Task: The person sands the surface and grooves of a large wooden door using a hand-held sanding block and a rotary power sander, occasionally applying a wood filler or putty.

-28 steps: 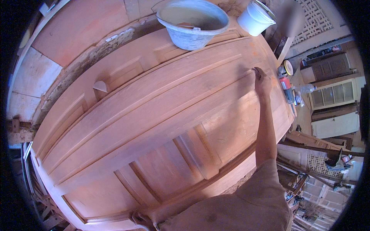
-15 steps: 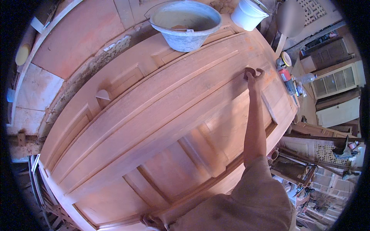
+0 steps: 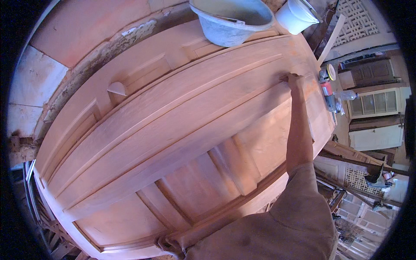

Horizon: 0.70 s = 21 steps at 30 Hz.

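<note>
A large wooden door with raised mouldings and recessed panels lies flat before me, coated reddish brown. My right arm stretches out across it. At the far right part of the door, my right hand is closed and pressed to the surface beside a long moulding. A small dark piece shows under its fingers, too shaded to name. Low in the picture, my left hand rests at the door's near edge; its fingers are in deep shadow, so their grip is unclear.
A grey basin with a wire handle and a white bucket stand at the far side. A pale folded sheet lies on the far panelling. By the right end are a red and dark tool and a clear bottle.
My right hand has slid slightly along the door, with its fingers drawn closer together. The view has shifted, so the basin and bucket appear higher and further right. My left hand stays at the near edge.
</note>
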Each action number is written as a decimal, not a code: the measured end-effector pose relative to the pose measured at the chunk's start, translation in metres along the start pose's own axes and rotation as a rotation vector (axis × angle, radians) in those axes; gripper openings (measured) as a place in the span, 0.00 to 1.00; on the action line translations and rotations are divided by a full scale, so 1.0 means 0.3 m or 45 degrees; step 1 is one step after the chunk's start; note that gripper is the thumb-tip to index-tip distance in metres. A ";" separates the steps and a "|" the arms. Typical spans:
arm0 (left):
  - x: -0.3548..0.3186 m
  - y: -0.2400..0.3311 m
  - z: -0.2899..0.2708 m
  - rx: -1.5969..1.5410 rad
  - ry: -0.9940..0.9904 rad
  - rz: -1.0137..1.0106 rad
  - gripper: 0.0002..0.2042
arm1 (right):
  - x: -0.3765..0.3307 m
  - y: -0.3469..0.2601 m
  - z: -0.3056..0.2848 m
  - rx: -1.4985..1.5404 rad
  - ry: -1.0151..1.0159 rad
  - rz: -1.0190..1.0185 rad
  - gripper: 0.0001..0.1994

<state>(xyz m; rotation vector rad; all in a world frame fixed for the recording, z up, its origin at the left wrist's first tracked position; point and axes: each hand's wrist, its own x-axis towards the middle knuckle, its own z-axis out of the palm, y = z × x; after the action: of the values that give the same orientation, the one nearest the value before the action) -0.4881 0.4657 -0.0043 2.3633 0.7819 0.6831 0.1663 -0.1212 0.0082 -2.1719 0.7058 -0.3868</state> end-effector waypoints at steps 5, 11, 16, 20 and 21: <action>0.018 0.033 0.051 -0.089 0.101 0.023 0.15 | 0.229 0.163 -0.028 -0.556 0.203 0.063 0.12; 0.041 0.081 -0.011 0.097 -0.072 -0.091 0.19 | 0.064 -0.054 0.038 -0.260 -0.001 0.126 0.17; 0.002 0.015 0.036 -0.017 0.058 -0.144 0.20 | 0.153 0.010 -0.043 -0.533 0.080 0.071 0.18; -0.008 0.013 0.034 0.013 0.116 -0.077 0.18 | 0.030 -0.121 0.004 -0.401 -0.071 0.079 0.18; -0.006 0.011 0.031 0.016 0.113 -0.071 0.17 | 0.043 -0.119 -0.002 -0.442 -0.081 0.143 0.18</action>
<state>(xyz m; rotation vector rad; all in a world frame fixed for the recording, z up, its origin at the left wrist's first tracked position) -0.4824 0.4591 -0.0095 2.3267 0.8897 0.7660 0.1890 -0.1107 0.0367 -2.4414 0.9084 -0.1419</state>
